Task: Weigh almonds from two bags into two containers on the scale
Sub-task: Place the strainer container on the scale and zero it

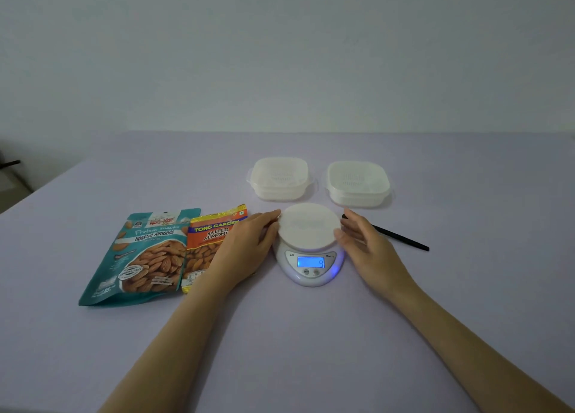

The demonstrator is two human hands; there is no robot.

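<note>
The left hand and right hand flank the scale near the desk's middle, fingers loose and gripping nothing, seemingly settling it before a container goes on.

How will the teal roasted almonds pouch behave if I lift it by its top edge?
Probably floppy: the teal pouch is soft film lying flat with a rippled surface. Its lower half looks fuller, so its contents would likely slump down and make it swing. The glossy film may slip; take a firm grip.
</note>
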